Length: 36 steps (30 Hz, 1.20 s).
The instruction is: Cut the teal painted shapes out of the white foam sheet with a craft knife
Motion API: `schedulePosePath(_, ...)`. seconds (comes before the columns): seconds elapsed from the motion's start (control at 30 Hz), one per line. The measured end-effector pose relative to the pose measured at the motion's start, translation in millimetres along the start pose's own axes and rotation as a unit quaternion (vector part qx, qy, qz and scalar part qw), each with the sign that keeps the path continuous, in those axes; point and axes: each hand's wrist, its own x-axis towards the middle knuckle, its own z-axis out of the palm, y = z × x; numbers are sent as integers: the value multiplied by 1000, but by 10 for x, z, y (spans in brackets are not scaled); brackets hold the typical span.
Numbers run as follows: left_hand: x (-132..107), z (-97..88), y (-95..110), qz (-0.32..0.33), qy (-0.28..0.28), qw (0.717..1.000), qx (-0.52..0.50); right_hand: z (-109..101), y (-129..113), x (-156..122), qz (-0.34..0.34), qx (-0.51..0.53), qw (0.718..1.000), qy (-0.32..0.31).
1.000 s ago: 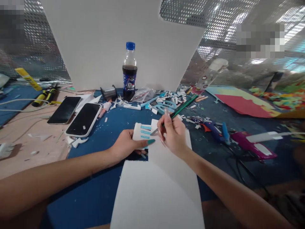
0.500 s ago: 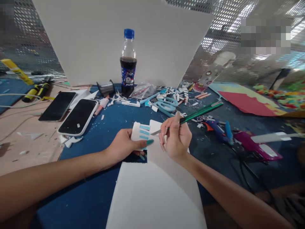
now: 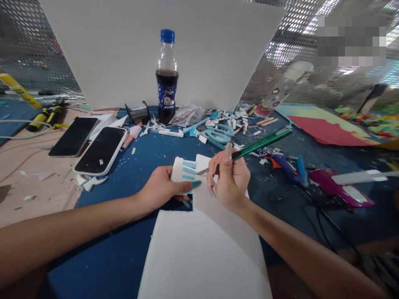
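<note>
My left hand (image 3: 162,187) grips a small white foam piece (image 3: 184,171) with light-blue strips stuck on it, thumb on top. Just to its right, my right hand (image 3: 229,177) is closed on a green-handled craft knife (image 3: 258,143). The knife's blade tip rests at the right edge of the small piece. Under both hands lies a large white foam sheet (image 3: 202,253) on the blue mat (image 3: 124,249).
A cola bottle (image 3: 167,79) stands before an upright white board (image 3: 124,50). Two phones (image 3: 101,150) lie at left. Blue scissors (image 3: 218,135), foam scraps, a blue glue gun (image 3: 288,168) and a pink one (image 3: 339,189) lie to the right.
The knife handle has tilted lower and rightward in my right hand. My view has dropped slightly. The left hand keeps the small piece in place.
</note>
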Motion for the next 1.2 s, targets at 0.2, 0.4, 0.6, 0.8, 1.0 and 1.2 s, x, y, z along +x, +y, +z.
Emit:
schedulePosePath(0.2, 7, -3, -20, 10, -4, 1000, -3, -5, -1, -6, 27, -6, 999, -40)
schedulePosePath(0.4, 7, -18, -32, 14, -5, 1000, 2, -1, -6, 7, 9, -31, 998, -58)
schedulePosePath(0.6, 9, -33, -37, 21, -1, 1000, 14, -24, 30, 12, 32, -11, 996, -77)
schedulePosePath(0.8, -8, -19, -26, 12, 3, 1000, 17, -24, 51, 46, 81, -15, 992, -101)
schedulePosePath(1.0, -3, -20, -23, 5, -2, 1000, 22, -7, -3, 33, 48, 2, 998, -42)
schedulePosePath(1.2, 8, -24, 9, 0, -31, 999, 27, 17, -55, 25, -13, 0, 999, 33)
